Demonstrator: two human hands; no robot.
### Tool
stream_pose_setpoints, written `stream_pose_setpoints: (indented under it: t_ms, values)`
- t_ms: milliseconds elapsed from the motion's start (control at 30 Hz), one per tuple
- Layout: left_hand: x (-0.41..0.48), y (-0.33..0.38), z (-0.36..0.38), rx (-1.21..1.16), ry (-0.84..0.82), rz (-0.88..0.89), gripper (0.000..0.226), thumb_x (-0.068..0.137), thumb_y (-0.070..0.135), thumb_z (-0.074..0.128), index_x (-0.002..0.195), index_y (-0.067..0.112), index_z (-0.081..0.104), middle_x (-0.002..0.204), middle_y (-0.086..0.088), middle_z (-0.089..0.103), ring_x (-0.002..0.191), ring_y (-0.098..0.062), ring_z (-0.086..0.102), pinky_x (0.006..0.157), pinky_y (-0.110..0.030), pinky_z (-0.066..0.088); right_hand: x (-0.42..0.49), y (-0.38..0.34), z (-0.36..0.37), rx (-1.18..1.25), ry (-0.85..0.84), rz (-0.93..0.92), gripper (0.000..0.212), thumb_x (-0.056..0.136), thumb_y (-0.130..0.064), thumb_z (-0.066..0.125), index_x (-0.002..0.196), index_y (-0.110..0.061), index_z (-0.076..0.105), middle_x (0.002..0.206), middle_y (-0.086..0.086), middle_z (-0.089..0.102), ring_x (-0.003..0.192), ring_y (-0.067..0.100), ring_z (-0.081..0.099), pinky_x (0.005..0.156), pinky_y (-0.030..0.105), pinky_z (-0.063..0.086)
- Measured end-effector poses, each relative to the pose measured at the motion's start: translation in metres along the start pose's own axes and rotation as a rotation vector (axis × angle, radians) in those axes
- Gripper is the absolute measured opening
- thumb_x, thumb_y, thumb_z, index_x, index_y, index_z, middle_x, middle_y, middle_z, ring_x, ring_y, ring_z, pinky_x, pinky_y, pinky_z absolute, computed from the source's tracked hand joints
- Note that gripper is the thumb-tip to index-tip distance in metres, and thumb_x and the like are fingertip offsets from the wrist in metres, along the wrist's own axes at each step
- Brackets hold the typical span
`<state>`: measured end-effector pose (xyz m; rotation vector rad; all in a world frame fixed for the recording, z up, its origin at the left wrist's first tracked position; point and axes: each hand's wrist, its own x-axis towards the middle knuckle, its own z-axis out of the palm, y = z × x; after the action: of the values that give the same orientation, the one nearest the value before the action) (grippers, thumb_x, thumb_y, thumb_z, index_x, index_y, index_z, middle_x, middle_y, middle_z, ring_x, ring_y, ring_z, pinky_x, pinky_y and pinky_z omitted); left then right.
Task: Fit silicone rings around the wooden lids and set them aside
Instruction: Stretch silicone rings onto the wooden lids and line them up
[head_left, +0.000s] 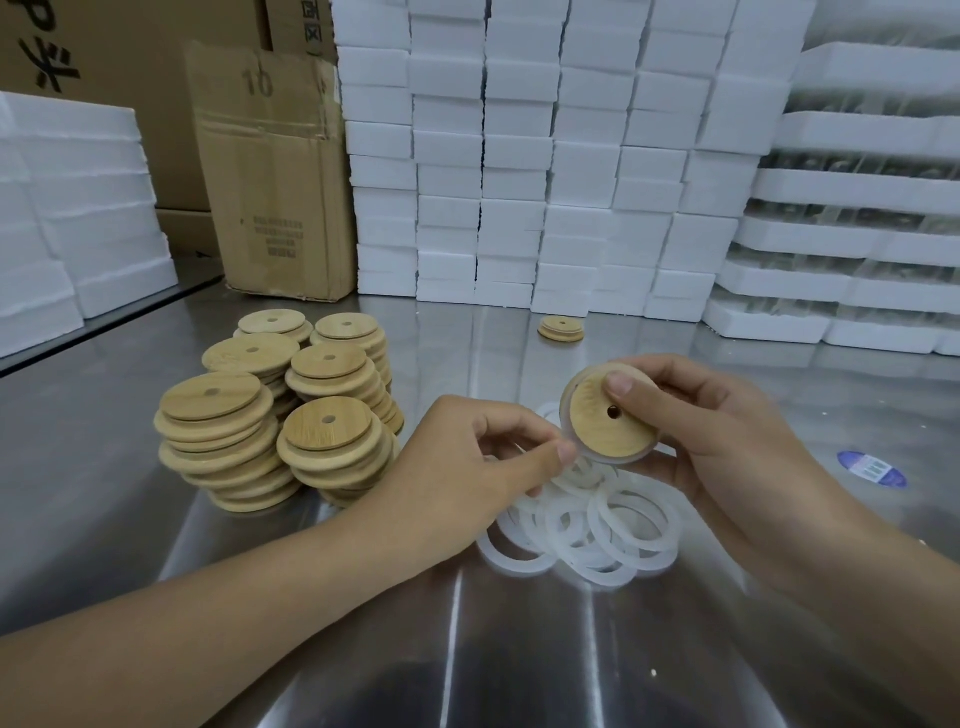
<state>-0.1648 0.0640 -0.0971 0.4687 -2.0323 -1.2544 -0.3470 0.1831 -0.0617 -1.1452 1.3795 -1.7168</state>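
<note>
Steel table (519, 649) below, right hand (727, 431) grips lid (602, 421), left hand (467, 457) pinches its ring (566, 410).

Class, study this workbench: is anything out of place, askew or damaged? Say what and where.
One wooden lid lies alone by the foam boxes, apart from the lid stacks, which lean unevenly. The cardboard box is creased.

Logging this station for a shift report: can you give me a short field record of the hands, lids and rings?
right hand: holds one lid, tilted, hole showing
ring: around that lid's rim
left hand: pinches the ring at the lid's lower left edge
loose rings: piled on the table under the hands
lid stacks: several, left of the hands
lone lid: far side, near the foam boxes
</note>
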Motion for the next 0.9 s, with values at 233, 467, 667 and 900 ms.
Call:
stream_pose_setpoints:
  t_ms: [233,467,667,900]
  values:
    - [0.0,0.0,0.002,0.043,0.096,0.012,0.011,0.096,0.019,0.079,0.086,0.023,0.081,0.071,0.009,0.074,0.062,-0.004,0.069,0.058,-0.011,0.046,0.004,0.005,-0.005,-0.426,-0.105,-0.04,0.031,0.081,-0.049,0.078,0.095,-0.021,0.08,0.086,0.005,0.079,0.075,0.015,0.075,0.062,0.02,0.056]
    - [0.001,0.0,0.001,0.083,0.085,0.029,0.014,0.097,0.026,0.077,0.085,0.033,0.08,0.077,0.011,0.076,0.065,-0.006,0.071,0.059,-0.013,0.047,0.031,0.007,-0.06,-0.535,0.216,-0.053,0.022,0.086,-0.038,0.082,0.099,-0.024,0.072,0.071,0.0,0.076,0.051,0.008,0.062,0.049,0.019,0.047]
    - [0.001,0.002,0.002,0.087,0.08,0.026,0.014,0.097,0.025,0.077,0.086,0.034,0.079,0.079,0.009,0.077,0.066,-0.008,0.071,0.06,-0.017,0.049,0.042,0.03,-0.112,-1.164,0.29,0.057,0.026,0.099,-0.046,0.064,0.093,-0.023,0.073,0.078,0.003,0.073,0.075,0.015,0.064,0.07,0.033,0.04]
    - [0.0,0.004,0.002,0.08,0.086,0.025,0.015,0.097,0.024,0.077,0.086,0.034,0.078,0.077,0.009,0.076,0.065,-0.005,0.07,0.059,-0.014,0.048,0.039,0.014,-0.104,-1.341,0.313,0.013,0.018,0.1,-0.042,0.053,0.098,-0.035,0.07,0.067,-0.007,0.068,0.071,0.021,0.064,0.06,0.033,0.04]
